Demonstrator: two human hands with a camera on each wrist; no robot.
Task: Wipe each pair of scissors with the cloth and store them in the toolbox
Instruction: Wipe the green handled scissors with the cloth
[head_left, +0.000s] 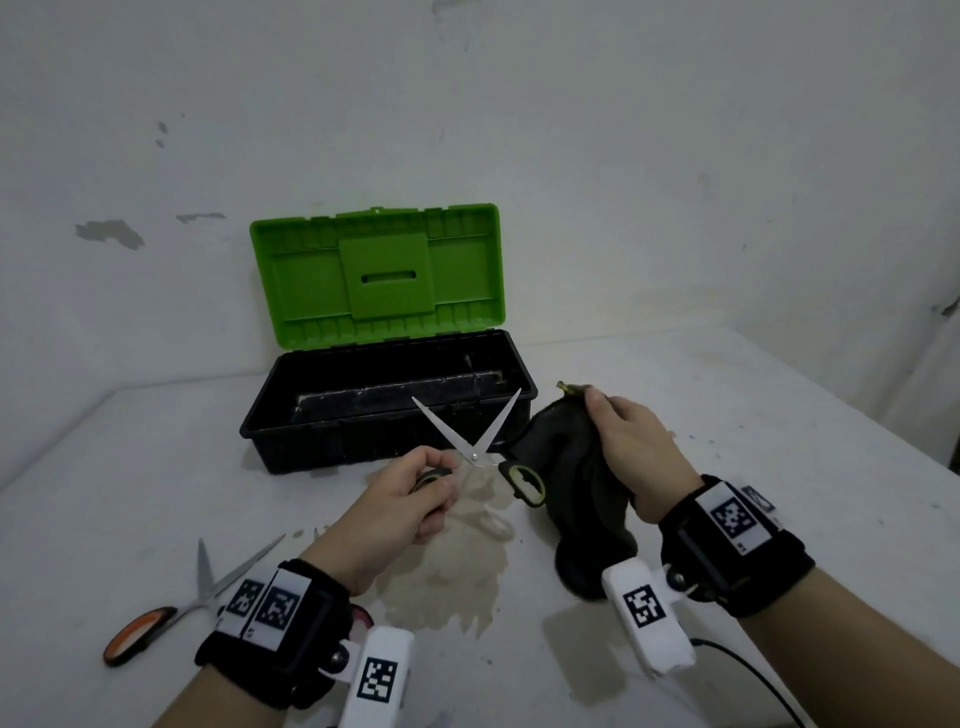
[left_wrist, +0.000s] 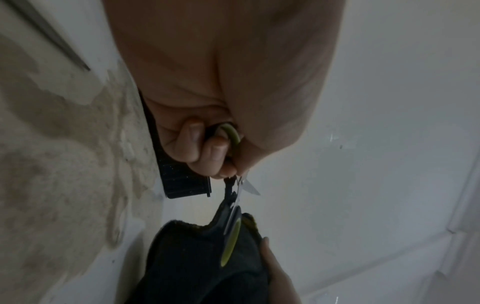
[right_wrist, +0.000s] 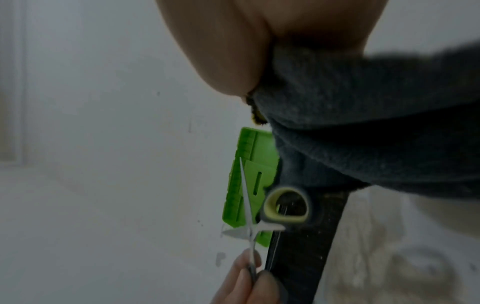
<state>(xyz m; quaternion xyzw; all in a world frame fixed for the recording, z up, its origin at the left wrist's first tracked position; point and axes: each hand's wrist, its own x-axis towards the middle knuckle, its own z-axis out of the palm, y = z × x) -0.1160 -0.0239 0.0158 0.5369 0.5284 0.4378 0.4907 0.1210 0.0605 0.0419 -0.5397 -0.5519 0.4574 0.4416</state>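
Note:
My left hand (head_left: 415, 493) grips one handle loop of the black-and-green scissors (head_left: 475, 447), held above the table with the blades spread wide in a V. The free handle loop (head_left: 524, 486) hangs to the right, against the dark cloth (head_left: 576, 478). My right hand (head_left: 631, 447) holds that cloth bunched up, just right of the scissors. In the left wrist view my fingers (left_wrist: 207, 148) curl round the green-lined loop. The right wrist view shows the cloth (right_wrist: 376, 123) under my palm and the free loop (right_wrist: 287, 207). The toolbox (head_left: 387, 410) stands open behind, green lid (head_left: 379, 275) upright.
Orange-handled scissors (head_left: 176, 608) lie open on the table at the front left, beside my left wrist. A brownish stain (head_left: 452, 566) spreads over the white table under my hands. A black cable (head_left: 753, 675) runs off at the front right. The wall stands close behind the toolbox.

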